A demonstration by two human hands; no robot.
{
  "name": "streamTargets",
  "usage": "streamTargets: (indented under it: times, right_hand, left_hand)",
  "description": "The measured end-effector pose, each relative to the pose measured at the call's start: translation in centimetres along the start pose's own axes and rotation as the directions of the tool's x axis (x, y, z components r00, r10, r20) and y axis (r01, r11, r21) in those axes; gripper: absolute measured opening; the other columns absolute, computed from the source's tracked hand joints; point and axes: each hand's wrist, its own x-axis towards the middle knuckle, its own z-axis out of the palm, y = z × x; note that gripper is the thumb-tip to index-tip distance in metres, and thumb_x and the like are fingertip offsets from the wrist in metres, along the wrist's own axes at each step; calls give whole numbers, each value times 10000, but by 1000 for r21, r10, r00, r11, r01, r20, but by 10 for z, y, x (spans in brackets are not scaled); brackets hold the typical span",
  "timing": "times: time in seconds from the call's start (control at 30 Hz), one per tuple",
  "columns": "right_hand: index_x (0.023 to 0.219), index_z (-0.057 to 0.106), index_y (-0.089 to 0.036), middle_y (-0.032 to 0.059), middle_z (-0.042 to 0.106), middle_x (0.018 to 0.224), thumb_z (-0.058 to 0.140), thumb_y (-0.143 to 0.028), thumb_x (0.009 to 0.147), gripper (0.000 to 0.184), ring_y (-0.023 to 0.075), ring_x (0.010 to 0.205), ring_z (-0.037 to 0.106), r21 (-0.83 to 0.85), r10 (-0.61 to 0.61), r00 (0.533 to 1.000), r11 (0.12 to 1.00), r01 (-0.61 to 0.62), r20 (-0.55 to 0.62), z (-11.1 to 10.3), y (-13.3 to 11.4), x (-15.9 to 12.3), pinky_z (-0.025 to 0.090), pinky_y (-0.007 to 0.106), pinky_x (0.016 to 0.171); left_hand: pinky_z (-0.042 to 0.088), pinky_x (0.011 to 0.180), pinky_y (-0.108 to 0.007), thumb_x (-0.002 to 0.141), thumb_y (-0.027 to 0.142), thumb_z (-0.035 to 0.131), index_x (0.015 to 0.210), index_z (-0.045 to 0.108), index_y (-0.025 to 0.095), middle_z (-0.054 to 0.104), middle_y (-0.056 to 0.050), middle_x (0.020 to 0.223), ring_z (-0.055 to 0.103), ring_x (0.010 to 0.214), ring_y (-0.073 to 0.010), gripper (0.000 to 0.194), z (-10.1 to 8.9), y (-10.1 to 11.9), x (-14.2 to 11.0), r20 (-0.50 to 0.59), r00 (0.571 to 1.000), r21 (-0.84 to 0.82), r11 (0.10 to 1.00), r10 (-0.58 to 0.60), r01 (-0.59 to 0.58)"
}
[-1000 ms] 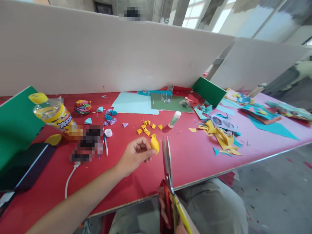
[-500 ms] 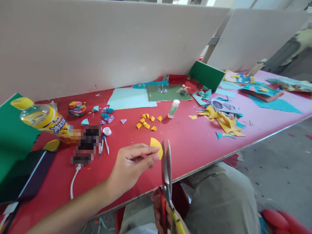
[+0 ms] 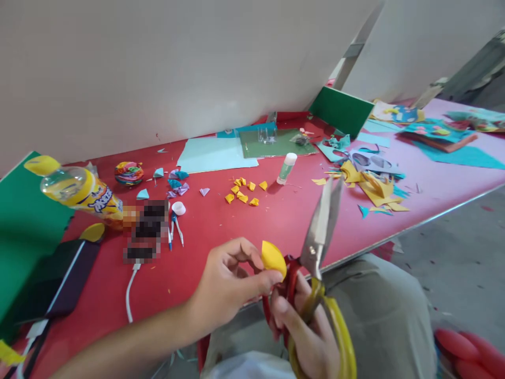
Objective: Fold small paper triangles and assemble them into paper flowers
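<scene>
Between the thumb and fingers of my left hand [image 3: 232, 279] is a yellow paper piece [image 3: 273, 258] with a curved edge. My right hand [image 3: 303, 321] holds large scissors [image 3: 321, 237] with one red and one yellow handle, blades pointing up and away. The fingertips of both hands are close together near the table's front edge; whether the right fingers touch the paper I cannot tell. Several small folded yellow paper pieces [image 3: 242, 197] lie on the red table [image 3: 205, 226] beyond my hands. A glue stick [image 3: 287, 168] stands upright right of them.
At the left are a drink bottle [image 3: 82, 192], a blurred-out dark object [image 3: 150, 226], a compass [image 3: 177, 231] and a dark power bank [image 3: 59, 279]. Blue and purple folded pieces [image 3: 177, 184] lie farther back. Yellow scraps [image 3: 374, 187] are heaped at the right. A white panel [image 3: 189, 68] closes the back.
My right hand has risen with the scissors, whose blades have swung right, away from the paper. My left hand has moved right and slightly down, bringing the yellow piece beside my right fingers.
</scene>
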Motion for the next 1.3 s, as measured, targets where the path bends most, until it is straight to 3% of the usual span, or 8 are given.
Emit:
streamTargets:
  times: [0.13,0.3,0.43,0.6,0.77,1.3]
  right_hand:
    - [919,419,-243,-42,505,703,602,-376,745,286,41,377,430,158,0,1000,987,2,-12,-2,-21,13,388,160,330]
    - [900,421,-223,-50,503,690,640,-319,721,299,30,377,439,113,-21,999,993,25,-35,-5,-29,21,403,143,336]
    - [882,420,-212,-47,488,691,649,-320,705,309,33,383,423,71,-14,998,997,19,-69,-7,-26,23,398,149,323]
    - [863,409,-213,-41,489,671,650,-339,691,322,44,359,405,69,9,993,998,0,-118,-9,-20,28,388,174,303]
    - [871,420,-223,-45,525,632,629,-330,713,283,59,334,427,87,48,996,995,-42,-70,-13,-17,30,387,190,310]
    - [860,396,-206,-43,557,624,663,-291,639,357,77,328,456,0,66,991,998,-66,-114,-13,-19,32,398,200,305]
  left_hand:
    - [407,361,-129,624,207,713,621,437,149,590,16,620,486,441,-46,281,1,-3,-1,43,995,-51,994,-95,97]
    - [390,303,-112,629,200,705,682,441,163,556,47,576,452,398,-38,273,0,-6,3,87,978,-138,970,-190,201]
    - [405,301,-123,652,228,685,861,506,165,565,37,589,466,400,-50,282,-4,-7,8,130,960,-76,963,-248,259]
    - [433,343,-151,669,254,666,958,501,158,585,20,558,511,442,-86,347,-8,-9,12,120,966,54,973,-230,225]
    - [456,413,-172,633,251,691,949,516,167,586,36,571,528,474,-88,371,-8,-8,11,73,977,155,970,-201,188]
    - [460,519,-180,616,169,687,915,530,161,614,24,611,562,511,-88,338,-9,-10,12,64,983,249,957,-172,151]
